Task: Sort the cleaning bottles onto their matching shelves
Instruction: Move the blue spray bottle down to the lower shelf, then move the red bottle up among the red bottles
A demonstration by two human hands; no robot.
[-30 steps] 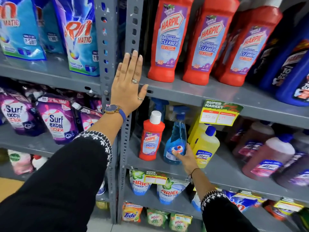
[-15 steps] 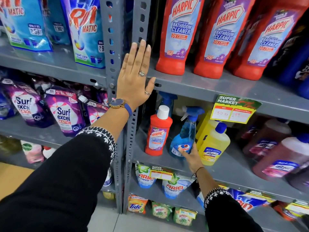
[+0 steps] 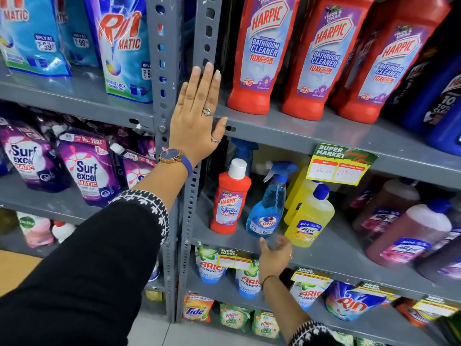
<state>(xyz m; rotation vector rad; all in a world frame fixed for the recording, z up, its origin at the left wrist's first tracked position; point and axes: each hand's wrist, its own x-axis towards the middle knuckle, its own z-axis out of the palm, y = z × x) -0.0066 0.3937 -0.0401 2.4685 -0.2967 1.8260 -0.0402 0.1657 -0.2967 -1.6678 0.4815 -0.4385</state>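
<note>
On the middle shelf [image 3: 324, 255] stand a small red Harpic bottle [image 3: 230, 198], a blue Colin spray bottle [image 3: 268, 208] and a yellow Lizol bottle [image 3: 310, 218], side by side. My right hand [image 3: 274, 255] hovers just below and in front of the spray bottle, fingers apart and blurred, holding nothing. My left hand [image 3: 197, 113] lies flat and open against the grey upright post [image 3: 162, 58] at the upper shelf's edge. Large red Harpic bottles [image 3: 262, 51] line the upper shelf [image 3: 311, 131].
Dark blue bottles [image 3: 436, 96] stand at the upper right, brownish Lizol bottles [image 3: 409, 233] at the middle right. Rin [image 3: 122, 51] and Surf Excel pouches [image 3: 87, 168] fill the left bay. Ariel pouches [image 3: 212, 265] sit below. A price tag [image 3: 339, 166] hangs from the upper shelf.
My right hand has come off the blue spray bottle and drawn back below the shelf edge. The camera has moved closer. My left hand stays on the post.
</note>
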